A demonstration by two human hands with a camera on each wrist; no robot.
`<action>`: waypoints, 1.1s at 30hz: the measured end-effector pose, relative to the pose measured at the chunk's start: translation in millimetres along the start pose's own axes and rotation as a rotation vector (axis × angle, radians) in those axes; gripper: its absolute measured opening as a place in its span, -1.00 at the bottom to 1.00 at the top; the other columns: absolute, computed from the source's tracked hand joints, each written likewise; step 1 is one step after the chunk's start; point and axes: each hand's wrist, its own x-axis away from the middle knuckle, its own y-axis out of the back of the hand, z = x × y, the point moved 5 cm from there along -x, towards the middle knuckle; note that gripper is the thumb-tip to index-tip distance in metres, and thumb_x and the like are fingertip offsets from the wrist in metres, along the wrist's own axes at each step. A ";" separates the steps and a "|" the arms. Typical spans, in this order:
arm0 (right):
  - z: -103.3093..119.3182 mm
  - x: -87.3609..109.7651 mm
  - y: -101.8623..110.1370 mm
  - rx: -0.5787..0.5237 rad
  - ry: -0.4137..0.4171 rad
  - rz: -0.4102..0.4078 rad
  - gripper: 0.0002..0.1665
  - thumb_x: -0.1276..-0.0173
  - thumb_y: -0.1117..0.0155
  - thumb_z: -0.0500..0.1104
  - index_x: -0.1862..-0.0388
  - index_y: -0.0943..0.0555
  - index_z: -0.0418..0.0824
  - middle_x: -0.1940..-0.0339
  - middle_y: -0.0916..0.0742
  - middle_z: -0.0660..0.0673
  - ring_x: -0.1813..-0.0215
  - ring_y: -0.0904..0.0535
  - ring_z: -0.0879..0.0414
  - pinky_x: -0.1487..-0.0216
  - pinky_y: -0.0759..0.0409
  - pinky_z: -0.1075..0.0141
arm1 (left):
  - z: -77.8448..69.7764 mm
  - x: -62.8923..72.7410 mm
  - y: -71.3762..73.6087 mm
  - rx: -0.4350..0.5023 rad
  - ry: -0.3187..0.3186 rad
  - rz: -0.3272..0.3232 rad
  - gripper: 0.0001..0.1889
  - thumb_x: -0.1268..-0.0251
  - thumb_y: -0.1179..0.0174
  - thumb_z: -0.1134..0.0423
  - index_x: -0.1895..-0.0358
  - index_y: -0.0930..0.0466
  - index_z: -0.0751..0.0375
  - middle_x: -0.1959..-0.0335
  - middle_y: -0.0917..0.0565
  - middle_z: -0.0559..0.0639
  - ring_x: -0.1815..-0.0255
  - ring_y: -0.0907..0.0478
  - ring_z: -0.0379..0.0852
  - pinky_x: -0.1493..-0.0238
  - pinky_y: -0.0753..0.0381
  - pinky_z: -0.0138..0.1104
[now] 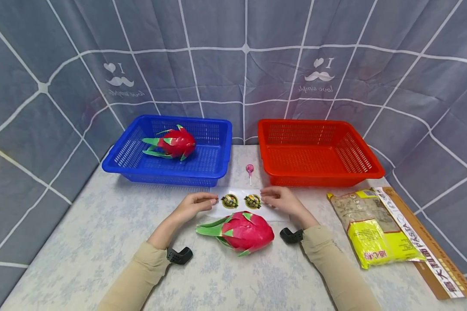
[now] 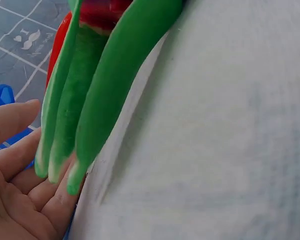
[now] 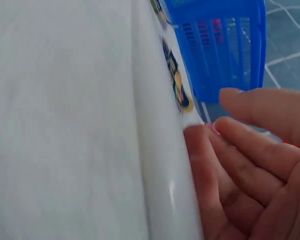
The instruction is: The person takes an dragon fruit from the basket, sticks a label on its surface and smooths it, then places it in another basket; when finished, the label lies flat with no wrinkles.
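A pink-red dragon fruit point(image 1: 251, 232) with green leaf tips lies on the table in front of a flat white sheet point(image 1: 272, 215) bearing two round black-and-yellow emblems. My left hand point(image 1: 196, 205) is at the sheet's left end, fingers loosely bent. The left wrist view shows that palm point(image 2: 20, 200) holding nothing, with green leaves point(image 2: 105, 95) in front of the fingers. At the sheet's right end is my right hand point(image 1: 285, 201), its fingers relaxed. In the right wrist view, its fingers point(image 3: 250, 160) lie by the white edge; whether they touch it I cannot tell.
At the back left a blue basket point(image 1: 167, 176) holds another dragon fruit point(image 1: 179, 143); a red basket point(image 1: 323, 176) stands at the back right. Between them lies a pink lollipop point(image 1: 250, 169). A yellow pasta bag point(image 1: 377, 242) and a long brown-and-white box point(image 1: 432, 246) lie right.
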 end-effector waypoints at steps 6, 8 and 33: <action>2.7 -3.7 -7.3 0.165 0.115 -0.039 -0.64 -0.20 -0.35 -0.21 0.00 -0.63 -0.24 0.11 -0.70 -0.10 0.28 -0.55 0.15 0.18 -0.53 0.26 | 2.7 1.5 -0.6 -0.048 -0.001 -0.001 -0.60 -0.33 -0.12 0.28 -0.11 -0.45 0.53 -0.08 -0.53 0.35 -0.10 -0.49 0.22 -0.14 -0.44 -0.13; 3.4 -3.5 -9.3 0.172 0.130 -0.051 -0.65 -0.19 -0.37 -0.22 0.02 -0.64 -0.23 0.16 -0.70 -0.07 0.32 -0.55 0.18 0.22 -0.53 0.29 | 7.8 0.5 0.3 -0.056 0.004 -0.007 -0.59 -0.33 -0.14 0.25 -0.12 -0.47 0.50 -0.07 -0.54 0.32 -0.09 -0.50 0.20 -0.15 -0.43 -0.13; 63.0 31.3 24.1 -0.073 0.166 0.002 -0.88 -0.24 -0.30 -0.29 0.26 -0.61 -0.31 0.33 -0.68 -0.12 0.29 -0.58 -0.04 0.25 -0.59 0.27 | -22.2 4.4 -8.6 -0.036 -0.129 -0.080 -0.68 -0.28 -0.18 0.31 -0.01 -0.55 0.48 0.04 -0.61 0.30 0.05 -0.56 0.23 0.05 -0.57 -0.25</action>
